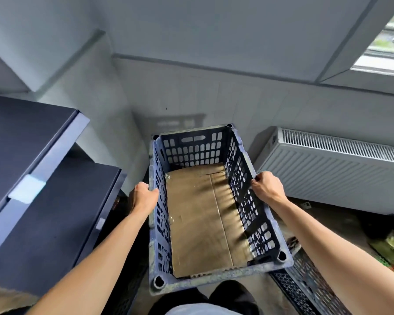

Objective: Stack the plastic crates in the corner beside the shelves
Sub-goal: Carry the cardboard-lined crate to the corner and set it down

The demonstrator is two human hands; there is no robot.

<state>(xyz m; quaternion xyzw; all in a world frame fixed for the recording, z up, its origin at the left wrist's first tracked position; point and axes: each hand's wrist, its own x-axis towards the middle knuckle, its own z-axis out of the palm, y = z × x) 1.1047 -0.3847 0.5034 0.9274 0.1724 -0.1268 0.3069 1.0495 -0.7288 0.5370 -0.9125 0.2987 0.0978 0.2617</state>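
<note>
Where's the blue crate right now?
Centre of the head view: the blue crate is gripped by left hand and right hand, between shelves and radiator.

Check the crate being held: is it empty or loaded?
Nearly empty: the dark crate holds only a flat cardboard sheet lining its bottom. Left hand and right hand grip its long rims.

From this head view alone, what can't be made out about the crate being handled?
- What the crate rests on: its own body hides everything below.
- Left hand fingertips: behind the crate's left wall.
- Second crate at lower right: cut off by the frame edge.
- Sign on the wall: blurred.
</note>
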